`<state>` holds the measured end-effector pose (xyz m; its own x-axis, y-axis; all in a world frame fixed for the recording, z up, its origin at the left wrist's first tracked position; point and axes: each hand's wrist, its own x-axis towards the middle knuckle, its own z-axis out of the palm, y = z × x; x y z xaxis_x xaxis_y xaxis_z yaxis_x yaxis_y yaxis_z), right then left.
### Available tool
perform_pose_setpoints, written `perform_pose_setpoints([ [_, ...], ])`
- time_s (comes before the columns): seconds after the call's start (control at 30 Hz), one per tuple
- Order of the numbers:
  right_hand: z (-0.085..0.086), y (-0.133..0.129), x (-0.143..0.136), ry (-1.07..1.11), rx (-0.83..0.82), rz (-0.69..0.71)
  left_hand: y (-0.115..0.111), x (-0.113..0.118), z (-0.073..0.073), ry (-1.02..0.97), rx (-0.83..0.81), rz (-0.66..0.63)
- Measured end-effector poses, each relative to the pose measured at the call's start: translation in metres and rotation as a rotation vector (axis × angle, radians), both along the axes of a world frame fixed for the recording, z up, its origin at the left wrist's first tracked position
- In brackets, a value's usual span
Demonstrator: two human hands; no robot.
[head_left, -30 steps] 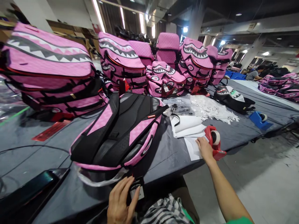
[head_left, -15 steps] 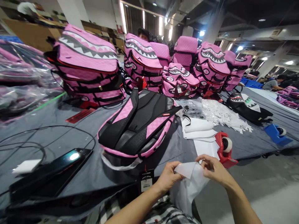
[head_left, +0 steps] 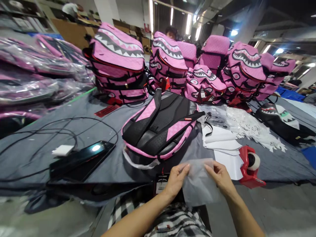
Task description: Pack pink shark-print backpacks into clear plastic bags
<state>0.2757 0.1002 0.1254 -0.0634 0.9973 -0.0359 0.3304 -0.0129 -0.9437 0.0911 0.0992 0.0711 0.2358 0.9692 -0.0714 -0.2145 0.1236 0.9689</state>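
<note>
Between my two hands hangs a thin, whitish, translucent sheet (head_left: 200,186), perhaps tissue paper. My left hand (head_left: 176,179) pinches its upper left corner and my right hand (head_left: 220,176) its upper right side. Just beyond, a pink and black backpack (head_left: 158,128) lies on the grey table cover (head_left: 103,126), straps facing up. A white strip (head_left: 138,161) shows under its near edge. A black hang tag (head_left: 161,184) is by my left hand at the table edge. To the right are a stack of white sheets (head_left: 221,140) and a red tape dispenser (head_left: 250,168).
Several pink shark-mouth backpacks (head_left: 120,49) stand along the back. Plastic-wrapped bags (head_left: 32,85) are piled at left. A phone (head_left: 81,158), a white charger (head_left: 63,150) and cables lie front left. Small white pieces (head_left: 256,128) and a black shark-print bag (head_left: 283,121) are at right. A person (head_left: 70,12) bends far back.
The view has swung left, so the scene sits farther right. The sheet, folded over at its top before, now hangs flatter and more spread between my hands.
</note>
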Motion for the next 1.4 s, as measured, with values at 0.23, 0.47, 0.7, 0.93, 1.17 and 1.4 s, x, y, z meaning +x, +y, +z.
perform_pose_setpoints([
  [0.23,-0.019,0.013,0.004,-0.181,0.051,0.065,-0.040,-0.051,-0.020,0.414,0.296,0.359],
  [0.47,-0.011,0.015,-0.003,-0.524,0.269,0.301,-0.018,-0.065,-0.039,0.427,0.026,0.515],
  [0.7,-0.003,0.057,-0.009,-0.951,0.457,0.467,-0.005,-0.065,-0.035,0.245,-0.058,0.433],
  [0.93,-0.058,0.070,-0.087,-0.766,0.529,0.420,-0.031,-0.073,-0.027,0.576,0.301,0.447],
  [1.17,-0.069,0.055,-0.124,-0.135,0.215,0.246,-0.029,-0.054,-0.046,1.251,0.669,0.184],
  [1.4,-0.060,0.049,-0.131,-0.230,0.239,0.217,-0.044,-0.081,-0.046,0.469,0.212,0.747],
])
